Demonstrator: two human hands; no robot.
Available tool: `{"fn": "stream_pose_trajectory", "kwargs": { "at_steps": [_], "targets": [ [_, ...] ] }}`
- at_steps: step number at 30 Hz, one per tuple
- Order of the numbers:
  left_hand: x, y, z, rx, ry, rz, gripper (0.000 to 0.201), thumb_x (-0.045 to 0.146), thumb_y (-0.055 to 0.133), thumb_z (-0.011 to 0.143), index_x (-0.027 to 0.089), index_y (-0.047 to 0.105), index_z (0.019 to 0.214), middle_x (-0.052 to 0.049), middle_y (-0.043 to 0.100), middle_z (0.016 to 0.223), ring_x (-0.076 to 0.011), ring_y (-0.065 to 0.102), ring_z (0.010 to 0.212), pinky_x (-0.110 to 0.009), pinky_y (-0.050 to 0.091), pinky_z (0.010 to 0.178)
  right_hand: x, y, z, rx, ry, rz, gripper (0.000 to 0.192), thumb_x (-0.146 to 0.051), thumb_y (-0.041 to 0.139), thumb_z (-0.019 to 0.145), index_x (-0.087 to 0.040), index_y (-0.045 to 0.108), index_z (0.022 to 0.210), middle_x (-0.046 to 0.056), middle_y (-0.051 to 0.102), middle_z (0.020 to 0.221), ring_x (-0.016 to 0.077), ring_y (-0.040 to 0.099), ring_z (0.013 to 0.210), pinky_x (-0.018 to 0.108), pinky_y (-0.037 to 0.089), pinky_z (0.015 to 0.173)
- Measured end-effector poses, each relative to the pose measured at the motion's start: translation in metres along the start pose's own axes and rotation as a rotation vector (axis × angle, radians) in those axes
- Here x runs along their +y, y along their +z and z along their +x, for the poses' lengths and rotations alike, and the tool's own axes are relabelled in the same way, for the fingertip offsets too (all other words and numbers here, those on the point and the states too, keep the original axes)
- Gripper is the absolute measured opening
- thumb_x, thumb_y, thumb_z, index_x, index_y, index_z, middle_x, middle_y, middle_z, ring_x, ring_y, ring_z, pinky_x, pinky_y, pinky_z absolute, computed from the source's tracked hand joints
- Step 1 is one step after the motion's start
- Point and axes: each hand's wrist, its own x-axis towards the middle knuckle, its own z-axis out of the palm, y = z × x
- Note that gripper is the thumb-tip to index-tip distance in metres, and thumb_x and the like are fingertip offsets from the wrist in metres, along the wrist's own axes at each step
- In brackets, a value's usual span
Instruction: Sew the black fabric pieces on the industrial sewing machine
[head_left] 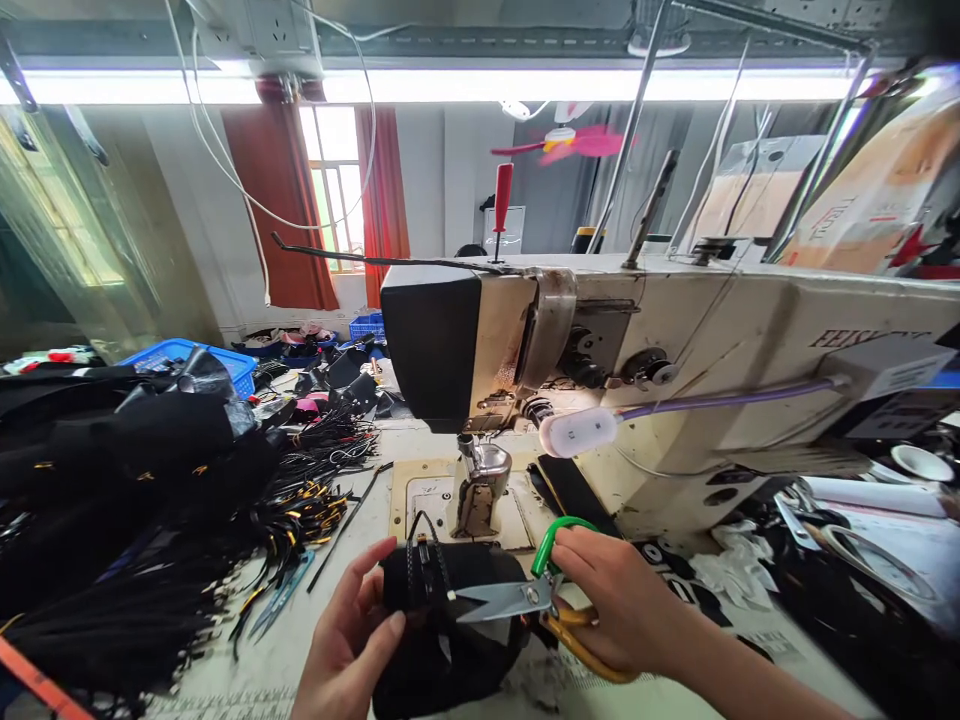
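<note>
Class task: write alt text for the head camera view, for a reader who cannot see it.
At a sewing machine, the left hand holds a black fabric piece while the right hand points thread snips at it. Black cords lie piled to the left.

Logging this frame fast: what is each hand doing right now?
Left hand: closed on the black fabric piece.
Right hand: closed on the steel scissors with green and yellow loops.
</note>
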Motion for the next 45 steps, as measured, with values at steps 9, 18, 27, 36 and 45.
{"fn": "stream_pose_trajectory", "kwargs": {
  "at_steps": [9, 18, 27, 36, 45],
  "targets": [
    [-0.013, -0.014, -0.002, 0.021, -0.035, 0.126, 0.05, 0.051, 0.075, 0.075, 0.022, 0.064, 0.115, -0.01, 0.076, 0.105, -0.0294, 0.069, 0.1, -0.035, 0.054, 0.086, 0.008, -0.001, 0.007, -0.017, -0.058, -0.058, 0.01, -0.013, 0.05, 0.074, -0.021, 0.047, 0.078, 0.0, 0.053, 0.073, 0.0162, 0.042, 0.063, 0.029, 0.029, 0.057],
    [-0.012, -0.013, -0.004, 0.054, -0.024, 0.196, 0.045, 0.046, 0.074, 0.077, 0.02, 0.068, 0.113, -0.009, 0.077, 0.103, -0.0255, 0.07, 0.096, -0.028, 0.053, 0.082, 0.014, -0.007, 0.02, 0.027, -0.186, -0.128, 0.013, -0.008, 0.043, 0.077, -0.02, 0.047, 0.074, 0.0, 0.051, 0.069, 0.0157, 0.039, 0.062, 0.028, 0.027, 0.057],
    [-0.009, -0.011, -0.003, 0.072, -0.05, 0.106, 0.044, 0.043, 0.077, 0.075, 0.021, 0.068, 0.111, -0.007, 0.077, 0.102, -0.0259, 0.071, 0.095, -0.03, 0.053, 0.083, 0.011, 0.001, 0.014, 0.157, -0.252, -0.247, 0.028, -0.013, 0.041, 0.096, -0.02, 0.046, 0.07, -0.001, 0.045, 0.064, 0.0152, 0.037, 0.058, 0.032, 0.023, 0.055],
    [-0.009, -0.009, 0.001, 0.081, -0.072, 0.014, 0.042, 0.039, 0.079, 0.071, 0.023, 0.07, 0.108, -0.006, 0.077, 0.102, -0.0278, 0.072, 0.093, -0.035, 0.055, 0.085, 0.016, 0.008, 0.016, 0.222, -0.294, -0.27, 0.031, -0.011, 0.036, 0.1, -0.021, 0.046, 0.072, -0.001, 0.046, 0.063, 0.0151, 0.039, 0.058, 0.031, 0.028, 0.057],
    [-0.002, -0.003, 0.004, 0.108, -0.048, -0.028, 0.035, 0.028, 0.08, 0.067, 0.022, 0.074, 0.101, -0.005, 0.077, 0.096, -0.0249, 0.072, 0.088, -0.033, 0.058, 0.081, 0.019, 0.014, 0.027, 0.211, -0.32, -0.203, 0.035, -0.014, 0.035, 0.1, -0.02, 0.047, 0.068, 0.0, 0.047, 0.061, 0.0148, 0.039, 0.057, 0.031, 0.027, 0.055]
  ]
}}
